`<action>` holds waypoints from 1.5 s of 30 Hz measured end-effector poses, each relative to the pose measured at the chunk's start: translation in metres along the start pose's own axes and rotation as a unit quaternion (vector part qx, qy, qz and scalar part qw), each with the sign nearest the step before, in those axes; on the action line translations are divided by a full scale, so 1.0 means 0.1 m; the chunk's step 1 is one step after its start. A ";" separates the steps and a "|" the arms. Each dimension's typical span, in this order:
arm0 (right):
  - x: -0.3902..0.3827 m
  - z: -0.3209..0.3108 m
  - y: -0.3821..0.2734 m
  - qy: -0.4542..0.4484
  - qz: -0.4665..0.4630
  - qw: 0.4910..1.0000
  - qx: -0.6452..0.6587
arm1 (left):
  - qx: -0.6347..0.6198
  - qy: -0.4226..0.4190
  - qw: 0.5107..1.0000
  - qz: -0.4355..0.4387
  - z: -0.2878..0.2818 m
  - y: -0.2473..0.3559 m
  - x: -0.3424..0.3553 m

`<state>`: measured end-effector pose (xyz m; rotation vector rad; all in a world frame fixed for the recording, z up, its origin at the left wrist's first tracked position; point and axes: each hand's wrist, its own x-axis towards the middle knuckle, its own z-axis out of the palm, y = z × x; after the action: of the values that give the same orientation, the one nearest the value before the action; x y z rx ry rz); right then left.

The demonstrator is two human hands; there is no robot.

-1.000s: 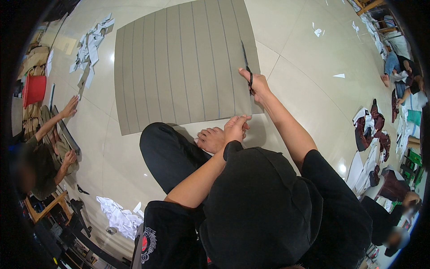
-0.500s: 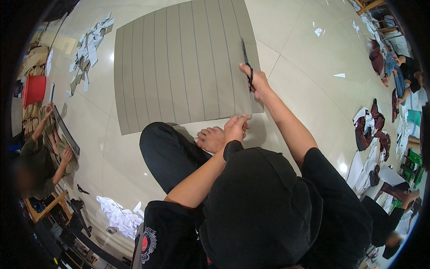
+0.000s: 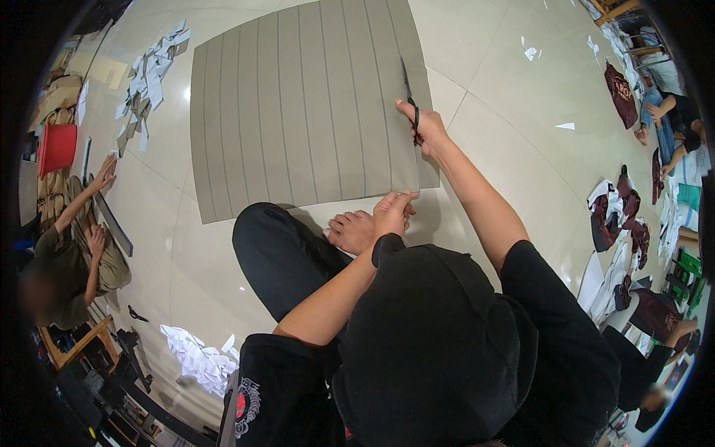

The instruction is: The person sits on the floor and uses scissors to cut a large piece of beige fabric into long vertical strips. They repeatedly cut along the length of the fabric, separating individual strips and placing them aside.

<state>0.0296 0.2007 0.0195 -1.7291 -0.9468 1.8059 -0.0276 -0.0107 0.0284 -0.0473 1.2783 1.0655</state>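
Observation:
A large grey-brown sheet point(image 3: 283, 112) with dark parallel lines lies on the tiled floor before me. My right hand point(image 3: 426, 128) grips black-handled scissors point(image 3: 407, 78) at the sheet's right side, their blades pointing away from me. A cut runs from the near edge up to the scissors, beside the rightmost line. My left hand point(image 3: 391, 212) pinches the near edge of the sheet close to the cut's start, just right of my bare foot point(image 3: 350, 229).
Grey and white offcuts point(image 3: 149, 82) are piled at the far left. Crumpled white paper point(image 3: 197, 357) lies near left. A co-worker point(image 3: 67, 253) sits at the left beside a long dark bar point(image 3: 113, 223). Maroon and white pieces point(image 3: 614, 212) and other people are at the right.
My right hand and the scissors have moved slightly farther away along the sheet. My left hand stays put. The co-worker at left has reached toward the offcuts.

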 end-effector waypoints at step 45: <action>0.30 0.08 -0.30 -0.025 0.015 0.999 0.030 | -0.004 0.000 1.000 -0.003 -0.01 0.02 -0.02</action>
<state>0.0146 0.2417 0.0216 -1.6771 -0.8829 1.8848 -0.0293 -0.0113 0.0301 -0.0558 1.2733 1.0654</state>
